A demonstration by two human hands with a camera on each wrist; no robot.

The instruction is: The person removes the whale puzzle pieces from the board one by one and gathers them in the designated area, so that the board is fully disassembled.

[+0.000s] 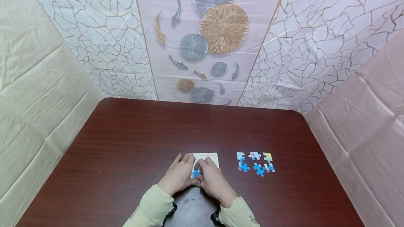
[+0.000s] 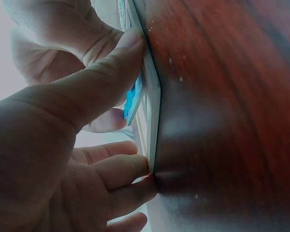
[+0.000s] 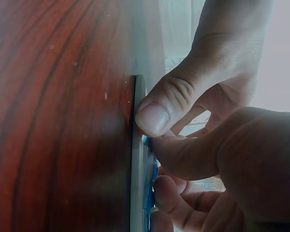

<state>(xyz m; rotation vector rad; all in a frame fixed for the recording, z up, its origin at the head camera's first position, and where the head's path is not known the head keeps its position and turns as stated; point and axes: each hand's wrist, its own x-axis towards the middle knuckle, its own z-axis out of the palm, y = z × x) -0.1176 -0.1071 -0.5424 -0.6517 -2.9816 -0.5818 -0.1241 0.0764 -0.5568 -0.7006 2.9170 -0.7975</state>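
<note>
One blue piece (image 2: 131, 102) is pinched in the right hand (image 1: 214, 180) over the tray (image 1: 210, 155), whose left edge the left hand (image 1: 179, 175) grips, seemingly to steady it

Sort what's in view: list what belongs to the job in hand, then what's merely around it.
In the job:
- white puzzle tray
- blue jigsaw piece at the right hand
- left hand, touching the tray
- loose jigsaw pieces right of the tray

Merely around:
- dark red-brown tabletop, supporting everything
- patterned backdrop
- plain side drapes
</note>
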